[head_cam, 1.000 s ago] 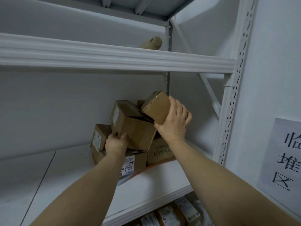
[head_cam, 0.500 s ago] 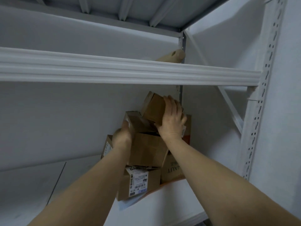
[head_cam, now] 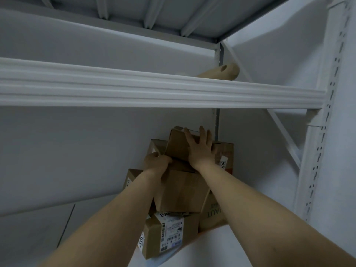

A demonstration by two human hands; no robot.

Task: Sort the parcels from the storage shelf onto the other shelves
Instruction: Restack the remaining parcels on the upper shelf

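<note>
A heap of brown cardboard parcels sits in the back right corner of the white shelf (head_cam: 38,234). My right hand (head_cam: 200,149) lies flat with fingers spread on the small top parcel (head_cam: 176,147), pressing it against the pile. My left hand (head_cam: 157,163) curls around the upper left edge of the big middle parcel (head_cam: 181,191). Below it lies a labelled parcel (head_cam: 169,234) with barcodes. Behind on the right stands a taller printed box (head_cam: 224,157). Another small parcel (head_cam: 130,177) peeks out at the left behind my left forearm.
A white shelf beam (head_cam: 154,91) crosses overhead, close above the pile. A tan rolled parcel (head_cam: 221,72) lies on that upper shelf at the right. The perforated white upright (head_cam: 317,151) and a diagonal brace (head_cam: 285,135) close off the right side.
My right hand has opened from a grip on the small top parcel to a flat palm on it. My left hand has slid up onto the big parcel's top edge. The view has tilted upward.
</note>
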